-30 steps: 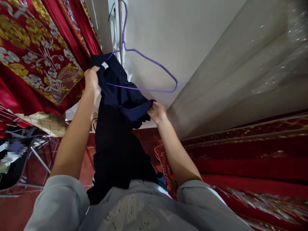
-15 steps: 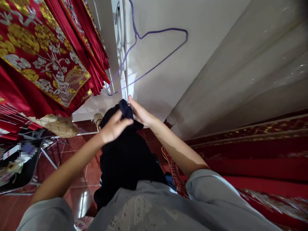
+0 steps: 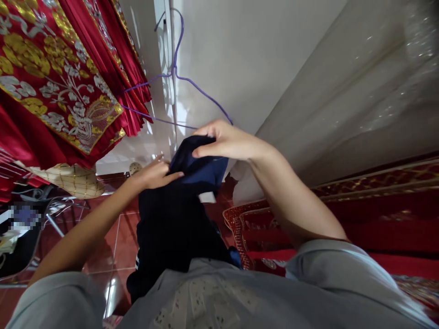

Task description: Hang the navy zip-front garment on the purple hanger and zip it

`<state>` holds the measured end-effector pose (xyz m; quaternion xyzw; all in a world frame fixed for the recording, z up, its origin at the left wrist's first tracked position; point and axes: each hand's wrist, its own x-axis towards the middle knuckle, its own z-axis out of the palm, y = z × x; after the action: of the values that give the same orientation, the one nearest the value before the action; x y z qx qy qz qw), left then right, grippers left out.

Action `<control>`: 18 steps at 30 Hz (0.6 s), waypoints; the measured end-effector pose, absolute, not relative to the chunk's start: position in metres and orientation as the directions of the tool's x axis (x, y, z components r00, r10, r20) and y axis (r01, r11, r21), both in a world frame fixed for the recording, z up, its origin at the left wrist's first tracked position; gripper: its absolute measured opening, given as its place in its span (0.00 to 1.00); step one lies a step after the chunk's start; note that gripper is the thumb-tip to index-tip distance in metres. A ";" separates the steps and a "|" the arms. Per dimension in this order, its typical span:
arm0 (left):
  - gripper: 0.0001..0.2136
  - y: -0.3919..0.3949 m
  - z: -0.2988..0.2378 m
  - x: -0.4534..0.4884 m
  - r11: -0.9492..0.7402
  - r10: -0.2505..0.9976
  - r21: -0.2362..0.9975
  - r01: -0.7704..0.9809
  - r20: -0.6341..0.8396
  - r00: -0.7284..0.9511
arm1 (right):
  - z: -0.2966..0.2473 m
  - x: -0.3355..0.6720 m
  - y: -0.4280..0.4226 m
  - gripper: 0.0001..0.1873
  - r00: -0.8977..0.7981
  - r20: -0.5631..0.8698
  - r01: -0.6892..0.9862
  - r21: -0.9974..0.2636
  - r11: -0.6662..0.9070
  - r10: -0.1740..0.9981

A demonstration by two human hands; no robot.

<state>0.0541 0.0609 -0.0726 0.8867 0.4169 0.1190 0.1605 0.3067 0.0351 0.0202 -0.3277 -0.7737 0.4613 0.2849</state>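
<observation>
A dark navy cloth garment [image 3: 206,173] hangs spread between my two hands, above the black trousers I am wearing; its exact kind I cannot make out. My left hand [image 3: 154,176] is closed on its left edge, thumb lying over the cloth. At the garment's upper right edge, my right hand [image 3: 229,139] grips the fabric between thumb and fingers. Just beyond my hands hangs a bare purple wire hanger [image 3: 204,93], its lower corner partly behind the right hand.
Red clothes with gold and silver embroidery [image 3: 61,77] hang at the left. Below them stands a black chair [image 3: 30,256] with things on it. A pale translucent curtain [image 3: 308,123] and red gold-trimmed cloth [image 3: 370,228] fill the right. The floor [image 3: 126,237] is red tile.
The dark garment has opened out wider. My right hand has moved right and turned over onto its edge; the left shifted slightly left. The purple hanger has swung round to another angle.
</observation>
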 end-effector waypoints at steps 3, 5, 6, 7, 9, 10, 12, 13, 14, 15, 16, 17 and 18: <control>0.14 0.074 -0.067 0.024 -0.544 0.815 0.118 0.831 -0.161 0.557 | 0.021 0.313 0.048 0.04 -0.344 0.391 0.304 -0.814 0.496 0.853; 0.15 0.082 -0.054 0.004 -0.401 0.898 0.019 0.916 -0.191 0.397 | 0.012 0.309 0.069 0.03 -0.169 0.512 0.297 -0.789 0.539 0.842; 0.16 0.084 -0.046 -0.003 -0.349 0.926 -0.002 0.937 -0.157 0.344 | 0.005 0.304 0.083 0.02 -0.118 0.544 0.282 -0.783 0.554 0.830; 0.18 0.084 -0.039 -0.008 -0.324 0.941 -0.004 0.946 -0.106 0.322 | -0.004 0.299 0.100 0.04 -0.093 0.564 0.269 -0.779 0.566 0.821; 0.21 0.079 -0.025 -0.013 -0.319 0.948 0.022 0.947 0.013 0.319 | -0.023 0.287 0.135 0.13 -0.097 0.569 0.260 -0.777 0.573 0.816; 0.22 0.076 -0.020 -0.013 -0.324 0.945 0.035 0.945 0.064 0.321 | -0.033 0.283 0.152 0.17 -0.100 0.558 0.264 -0.783 0.563 0.824; 0.23 0.067 -0.013 -0.014 -0.329 0.939 0.048 0.943 0.118 0.322 | -0.051 0.277 0.178 0.21 -0.102 0.528 0.282 -0.797 0.533 0.843; 0.22 0.063 -0.011 -0.016 -0.324 0.941 0.046 0.945 0.120 0.317 | -0.058 0.276 0.186 0.22 -0.108 0.511 0.288 -0.805 0.518 0.853; 0.22 0.059 -0.011 -0.018 -0.316 0.945 0.038 0.948 0.108 0.310 | -0.064 0.276 0.191 0.22 -0.121 0.491 0.293 -0.813 0.503 0.863; 0.22 0.057 -0.012 -0.021 -0.300 0.951 0.023 0.954 0.087 0.297 | -0.069 0.278 0.193 0.22 -0.139 0.470 0.299 -0.819 0.489 0.872; 0.22 0.056 -0.014 -0.024 -0.274 0.960 -0.002 0.962 0.059 0.273 | -0.073 0.279 0.193 0.21 -0.160 0.447 0.309 -0.824 0.475 0.880; 0.23 0.056 -0.017 -0.028 -0.242 0.970 -0.038 0.969 0.029 0.243 | -0.075 0.281 0.190 0.20 -0.177 0.430 0.323 -0.824 0.465 0.886; 0.23 0.056 -0.021 -0.031 -0.212 0.977 -0.081 0.974 -0.001 0.212 | -0.076 0.283 0.187 0.20 -0.185 0.421 0.338 -0.822 0.459 0.888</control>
<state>-0.0311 0.0563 -0.0210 0.7779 0.6271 -0.0259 -0.0310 0.2832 0.1873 -0.0765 -0.4303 -0.7122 0.2918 0.4716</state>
